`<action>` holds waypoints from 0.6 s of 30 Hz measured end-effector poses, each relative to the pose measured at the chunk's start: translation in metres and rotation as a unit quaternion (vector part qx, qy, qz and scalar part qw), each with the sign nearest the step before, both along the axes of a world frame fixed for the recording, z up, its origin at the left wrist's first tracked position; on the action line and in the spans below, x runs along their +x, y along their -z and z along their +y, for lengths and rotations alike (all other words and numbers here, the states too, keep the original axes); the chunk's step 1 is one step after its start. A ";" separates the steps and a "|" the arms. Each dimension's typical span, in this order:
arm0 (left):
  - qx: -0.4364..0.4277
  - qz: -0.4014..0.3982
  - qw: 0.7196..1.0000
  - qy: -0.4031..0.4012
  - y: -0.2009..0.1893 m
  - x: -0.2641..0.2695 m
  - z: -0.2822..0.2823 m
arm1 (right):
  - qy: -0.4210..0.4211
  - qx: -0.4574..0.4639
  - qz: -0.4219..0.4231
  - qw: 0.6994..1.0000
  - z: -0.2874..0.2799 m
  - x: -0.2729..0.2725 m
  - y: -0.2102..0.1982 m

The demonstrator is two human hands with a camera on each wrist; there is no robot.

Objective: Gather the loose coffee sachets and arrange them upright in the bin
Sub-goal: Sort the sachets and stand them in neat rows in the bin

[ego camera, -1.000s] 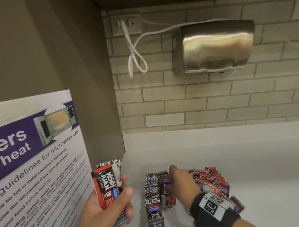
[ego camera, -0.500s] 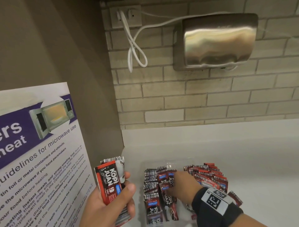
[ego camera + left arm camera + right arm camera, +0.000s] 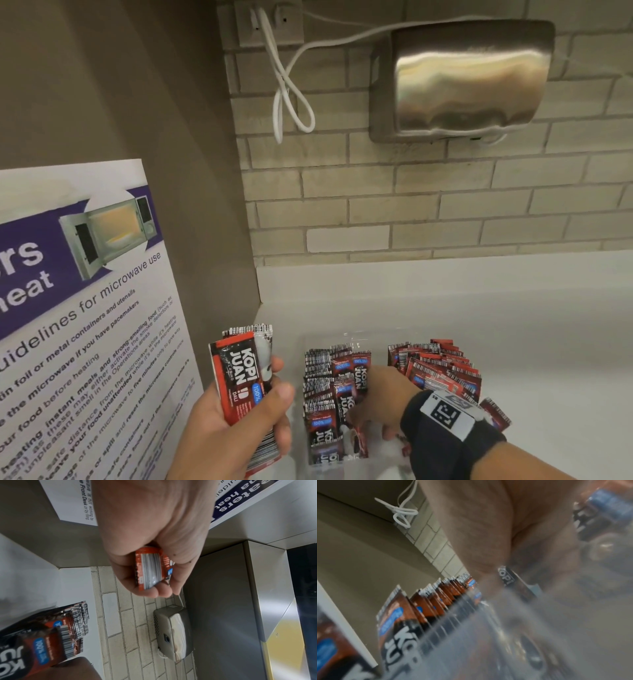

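Observation:
My left hand [image 3: 274,387] grips a stack of red-and-black coffee sachets [image 3: 245,377] upright, left of the bin; the left wrist view shows the stack's edges [image 3: 150,569] between thumb and fingers. The clear plastic bin [image 3: 342,335] stands on the white counter. A row of sachets [image 3: 318,380] stands upright along its left side. My right hand [image 3: 363,407] reaches down into the bin's middle, where a sachet [image 3: 510,580] appears pinched between thumb and fingers; that view is blurred. A heap of leaning sachets [image 3: 442,370] lies to the right.
One sachet [image 3: 495,413] lies apart by my right wrist. A microwave-guidelines poster [image 3: 78,308] hangs on the left panel. A steel wall unit [image 3: 469,78] and a looped white cord [image 3: 287,85] hang on the brick wall. The white counter [image 3: 531,342] stretches right.
My right hand has drawn back from the bin's far end toward me and sunk lower among the sachets. The left hand keeps its stack, nearly still.

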State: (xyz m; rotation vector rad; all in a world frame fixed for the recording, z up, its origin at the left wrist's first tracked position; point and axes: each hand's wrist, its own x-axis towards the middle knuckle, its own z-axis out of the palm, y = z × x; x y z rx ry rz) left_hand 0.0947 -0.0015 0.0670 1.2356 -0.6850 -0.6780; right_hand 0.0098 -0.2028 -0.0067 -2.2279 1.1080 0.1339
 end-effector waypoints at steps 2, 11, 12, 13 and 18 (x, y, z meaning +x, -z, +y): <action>-0.001 -0.004 1.000 -0.008 0.001 0.000 0.000 | 0.018 0.005 -0.021 1.000 -0.001 0.000 0.001; 0.019 -0.004 1.000 0.010 -0.002 -0.001 0.003 | 0.043 -0.034 -0.081 0.995 -0.006 0.003 0.004; 0.023 -0.003 1.000 0.013 -0.003 -0.001 0.003 | 0.043 -0.028 -0.085 0.995 -0.006 0.004 0.005; 0.027 -0.002 1.000 0.015 -0.004 -0.002 0.003 | 0.040 -0.022 -0.084 0.995 -0.005 0.004 0.005; 0.030 -0.010 0.999 0.009 -0.003 0.000 0.002 | -0.008 0.001 -0.069 0.998 0.001 0.006 0.000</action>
